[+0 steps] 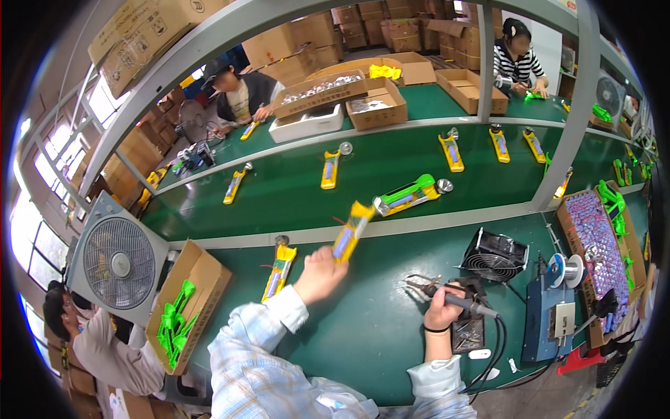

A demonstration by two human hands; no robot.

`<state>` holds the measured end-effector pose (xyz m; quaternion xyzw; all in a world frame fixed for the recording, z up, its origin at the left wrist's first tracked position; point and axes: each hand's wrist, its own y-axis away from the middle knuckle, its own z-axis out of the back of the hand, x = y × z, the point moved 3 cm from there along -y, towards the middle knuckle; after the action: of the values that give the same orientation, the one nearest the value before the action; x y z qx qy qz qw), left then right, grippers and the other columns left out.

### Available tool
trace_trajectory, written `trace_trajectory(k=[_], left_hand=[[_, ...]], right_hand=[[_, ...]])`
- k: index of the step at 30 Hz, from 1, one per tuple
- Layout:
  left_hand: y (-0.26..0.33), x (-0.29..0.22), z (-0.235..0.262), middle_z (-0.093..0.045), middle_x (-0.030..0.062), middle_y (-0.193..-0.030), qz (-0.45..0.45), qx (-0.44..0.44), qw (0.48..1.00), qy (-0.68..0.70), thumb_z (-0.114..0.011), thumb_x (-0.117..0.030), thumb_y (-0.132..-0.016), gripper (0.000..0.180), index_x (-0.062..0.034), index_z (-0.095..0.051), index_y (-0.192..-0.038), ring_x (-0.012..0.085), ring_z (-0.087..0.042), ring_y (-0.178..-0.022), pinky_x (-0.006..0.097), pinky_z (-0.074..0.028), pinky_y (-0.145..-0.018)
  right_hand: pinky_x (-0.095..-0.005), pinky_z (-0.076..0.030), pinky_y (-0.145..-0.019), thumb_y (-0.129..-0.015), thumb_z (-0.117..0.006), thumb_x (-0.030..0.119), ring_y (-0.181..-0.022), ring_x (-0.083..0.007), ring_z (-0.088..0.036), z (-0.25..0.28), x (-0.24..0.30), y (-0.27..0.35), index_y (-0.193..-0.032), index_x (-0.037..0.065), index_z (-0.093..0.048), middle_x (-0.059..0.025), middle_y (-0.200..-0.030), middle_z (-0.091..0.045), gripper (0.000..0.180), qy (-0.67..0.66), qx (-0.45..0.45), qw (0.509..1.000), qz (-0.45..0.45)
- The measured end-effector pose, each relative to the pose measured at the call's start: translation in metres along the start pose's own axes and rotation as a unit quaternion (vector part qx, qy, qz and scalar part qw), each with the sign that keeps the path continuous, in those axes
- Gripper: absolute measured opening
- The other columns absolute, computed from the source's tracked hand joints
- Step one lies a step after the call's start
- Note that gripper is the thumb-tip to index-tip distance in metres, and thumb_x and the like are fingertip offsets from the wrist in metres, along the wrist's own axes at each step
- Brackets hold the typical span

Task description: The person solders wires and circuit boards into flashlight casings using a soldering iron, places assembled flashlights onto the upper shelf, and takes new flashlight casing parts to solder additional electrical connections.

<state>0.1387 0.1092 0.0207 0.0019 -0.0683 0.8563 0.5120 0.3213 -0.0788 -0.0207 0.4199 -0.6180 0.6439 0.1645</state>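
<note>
My left hand (321, 274) is closed round the lower end of a yellow flashlight housing (354, 232), lifted and slightly blurred, with a bluish battery in it. Beside that hand, another yellow housing (278, 272) with a red wire lies on the green bench. In my right hand (442, 311) is a soldering iron (469, 303), its cable trailing down to the right. Metal plier-like jaws (422, 285) show just past those fingers; whether the hand also grips them cannot be made out. A yellow and green flashlight (413, 195) lies on the belt beyond the lifted housing.
More yellow housings (331, 170) lie along the green belt (279, 202). At left stand a box fan (120, 262) and a carton (206, 307) of green parts. To the right are a small black fan (494, 255), a blue soldering station (541, 314), solder wire (574, 271) and a battery carton (635, 244). Co-workers sit opposite.
</note>
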Motion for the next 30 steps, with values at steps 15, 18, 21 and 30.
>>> trace_trajectory(k=[15, 18, 21, 30], left_hand=[[-0.14, 0.14, -0.015, -0.056, 0.0186, -0.091, 0.263, 0.019, 0.952, 0.156, -0.055, -0.042, -0.066, 0.051, 0.0005, -0.053, -0.094, 0.0284, -0.055, -0.086, 0.035, -0.043, -0.075], [-0.196, 0.173, -0.064, -0.053, 0.0199, -0.097, 0.41, -0.022, 0.89, 0.198, -0.058, -0.059, -0.056, 0.079, 0.0036, -0.045, -0.102, 0.0295, -0.051, -0.093, 0.037, -0.041, -0.078], [-0.224, 0.157, -0.087, -0.051, 0.0177, -0.101, 0.472, -0.099, 0.85, 0.209, -0.06, -0.065, -0.049, 0.086, 0.0019, -0.044, -0.101, 0.0317, -0.049, -0.096, 0.04, -0.04, -0.078], [-0.203, 0.159, -0.115, -0.044, 0.0203, -0.092, 0.432, -0.2, 0.874, 0.095, -0.058, -0.033, -0.066, 0.045, 0.0025, -0.043, -0.09, 0.0329, -0.045, -0.084, 0.043, -0.04, -0.069]], right_hand=[[-0.0285, -0.035, -0.064, -0.074, -0.048, 0.009, -0.066, -0.0169, -0.041, 0.006, -0.014, 0.002, -0.077, 0.001, -0.04, -0.0095, -0.073, -0.043, 0.011, -0.043, -0.017, 0.997, -0.055], [-0.0299, -0.034, -0.064, -0.073, -0.048, 0.009, -0.067, -0.0178, -0.041, 0.002, -0.022, 0.006, -0.077, 0.002, -0.039, -0.0096, -0.072, -0.043, 0.012, -0.066, -0.013, 0.996, -0.064], [-0.0303, -0.034, -0.064, -0.072, -0.049, 0.009, -0.067, -0.0184, -0.041, 0.008, -0.023, 0.006, -0.078, 0.002, -0.039, -0.0097, -0.071, -0.043, 0.013, -0.067, -0.008, 0.995, -0.071], [-0.0329, -0.039, -0.064, -0.069, -0.053, 0.007, -0.067, -0.0222, -0.047, 0.001, -0.009, 0.004, -0.075, 0.0, -0.046, -0.0122, -0.073, -0.049, 0.012, -0.005, 0.019, 0.999, -0.042]])
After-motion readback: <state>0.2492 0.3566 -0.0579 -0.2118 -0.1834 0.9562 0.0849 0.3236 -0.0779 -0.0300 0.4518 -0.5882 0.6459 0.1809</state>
